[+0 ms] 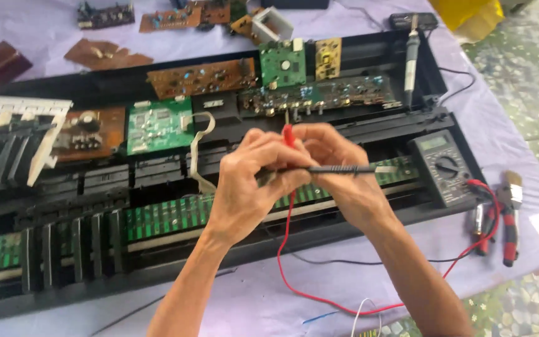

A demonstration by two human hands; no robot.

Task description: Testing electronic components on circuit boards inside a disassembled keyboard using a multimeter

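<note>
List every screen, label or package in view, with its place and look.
Multimeter: lies at the right end of the opened keyboard case; dark grey box, small pale greenish screen on top, round dial below.
Yellow bag: top right corner, crumpled; contents hidden.
No readable labels or signs elsewhere.

Electronics repair w/shop: multimeter (442, 166), soldering iron (411, 59), loose circuit boards (157, 126).

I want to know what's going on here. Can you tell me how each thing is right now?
Keyboard case: opened, boards bare.
Black probe: held in both hands.
Red probe: pinched between fingers.
Left hand: closed on probes.
Right hand: closed on probes.
Multimeter: lying flat, leads plugged in.
Soldering iron: resting, untouched.
Pliers: lying on cloth.
</note>
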